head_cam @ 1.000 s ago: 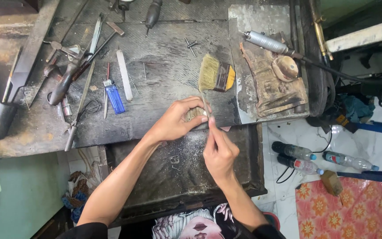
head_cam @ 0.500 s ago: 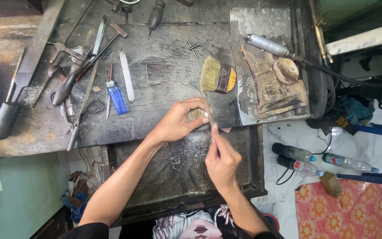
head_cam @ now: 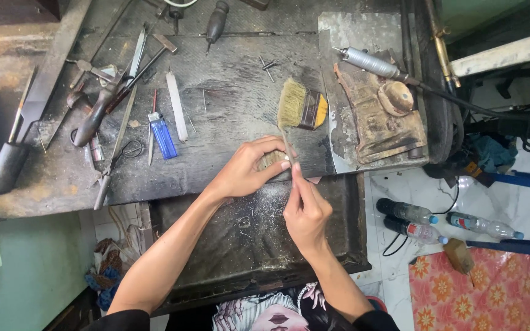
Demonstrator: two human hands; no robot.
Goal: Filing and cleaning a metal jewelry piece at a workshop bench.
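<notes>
**Hands at a cluttered metalwork bench**

Left hand (head_cam: 249, 168): fingers clenched on a small pale workpiece (head_cam: 272, 160) at the near edge of the dark, scarred worktop (head_cam: 228, 67). Right hand (head_cam: 305, 211): fingers pinching a thin metal file (head_cam: 289, 147) laid against it. Just beyond: flat straw-bristled brush (head_cam: 300, 106). Left: blue plastic lighter (head_cam: 163, 136), files, pliers. Right: rusted metal block (head_cam: 378, 116). Below the hands: dust-strewn tray (head_cam: 240, 245). Right floor: plastic bottles (head_cam: 409, 213).

Both hands (head_cam: 280, 184) at the worn workbench (head_cam: 228, 122)
</notes>
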